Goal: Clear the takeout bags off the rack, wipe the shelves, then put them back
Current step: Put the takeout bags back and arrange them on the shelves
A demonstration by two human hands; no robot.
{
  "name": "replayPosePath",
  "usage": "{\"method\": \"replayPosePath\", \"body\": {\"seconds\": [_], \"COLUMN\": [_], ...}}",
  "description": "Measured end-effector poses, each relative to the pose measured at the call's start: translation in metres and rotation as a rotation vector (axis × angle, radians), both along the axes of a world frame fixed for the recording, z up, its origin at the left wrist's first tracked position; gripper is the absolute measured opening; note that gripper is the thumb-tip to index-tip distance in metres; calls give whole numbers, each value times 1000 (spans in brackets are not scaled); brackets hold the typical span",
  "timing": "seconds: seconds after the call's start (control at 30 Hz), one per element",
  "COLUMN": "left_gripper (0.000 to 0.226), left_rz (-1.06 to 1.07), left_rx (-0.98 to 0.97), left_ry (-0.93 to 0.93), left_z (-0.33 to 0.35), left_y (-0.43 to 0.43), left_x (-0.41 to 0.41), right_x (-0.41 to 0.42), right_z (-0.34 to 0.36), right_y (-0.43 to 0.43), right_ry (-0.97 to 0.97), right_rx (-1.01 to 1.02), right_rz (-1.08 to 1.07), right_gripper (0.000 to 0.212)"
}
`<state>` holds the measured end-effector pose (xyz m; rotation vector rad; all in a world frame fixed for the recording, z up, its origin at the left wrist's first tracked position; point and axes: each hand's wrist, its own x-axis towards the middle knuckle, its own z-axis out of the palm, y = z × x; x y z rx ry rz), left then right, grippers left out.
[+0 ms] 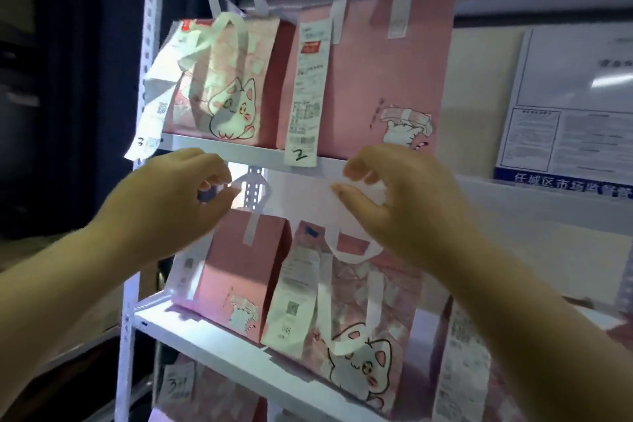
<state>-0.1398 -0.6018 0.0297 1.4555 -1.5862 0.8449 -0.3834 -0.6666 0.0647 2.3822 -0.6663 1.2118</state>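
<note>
A white metal rack (149, 44) holds pink takeout bags on several shelves. On the middle shelf (191, 336) a plain pink bag (239, 271) stands beside a cat-print bag (363, 312) with a receipt taped on. My left hand (171, 199) curls its fingers round the plain pink bag's white handle. My right hand (397, 195) pinches the cat-print bag's white handle just under the upper shelf edge (239, 147). On the upper shelf stand a smaller cat-print bag (233, 86) and a tall pink bag (387, 79), both with long receipts.
Another bag with a receipt (462, 363) stands at the right of the middle shelf. More bags (191, 390) sit on the shelf below. A notice board (575, 96) hangs on the wall at right. A dark curtain lies left of the rack.
</note>
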Motion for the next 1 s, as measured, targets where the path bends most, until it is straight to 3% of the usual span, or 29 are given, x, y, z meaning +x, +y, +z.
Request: {"method": "replayPosePath", "body": {"seconds": [0.27, 0.43, 0.57, 0.83, 1.0], "left_gripper": [15, 49, 59, 38, 38], "left_rz": [31, 84, 89, 7, -83], "left_rx": [-19, 35, 36, 57, -11], "left_ry": [63, 204, 273, 285, 308], "left_z": [52, 74, 89, 102, 100], "left_y": [-43, -84, -111, -136, -143], "left_x": [127, 193, 227, 254, 262], "right_x": [115, 170, 209, 250, 252], "right_z": [51, 75, 87, 99, 103], "right_y": [-34, -59, -71, -94, -103], "right_ry": [-55, -116, -153, -136, -222], "right_rx": [15, 122, 193, 295, 289], "right_rz": [-87, -179, -233, -476, -586], "right_gripper": [29, 33, 24, 34, 25]}}
